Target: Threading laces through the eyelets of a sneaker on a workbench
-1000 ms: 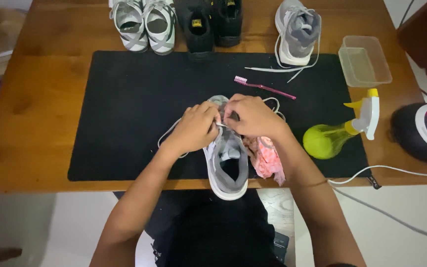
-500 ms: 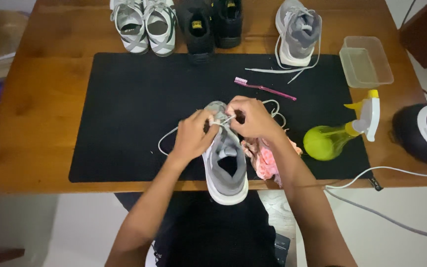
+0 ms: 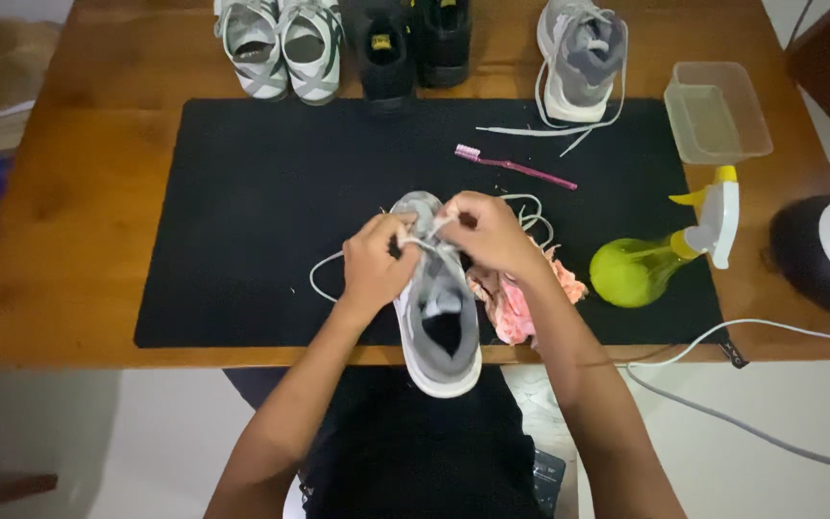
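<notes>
left hand [image 3: 374,261] pinching lace [image 3: 427,241] | right hand [image 3: 480,231] pinching lace | over grey shoe [image 3: 439,308]

Pink toothbrush [image 3: 514,167] on black mat [image 3: 242,211]; green spray bottle [image 3: 660,255] right; clear plastic tub [image 3: 718,111] beyond; shoes line far tabletop [image 3: 79,192] edge.

Both forearms bare, no sleeves visible. Left hand [image 3: 377,261] and right hand [image 3: 487,231] ungloved. Dark clothing on lap.
</notes>
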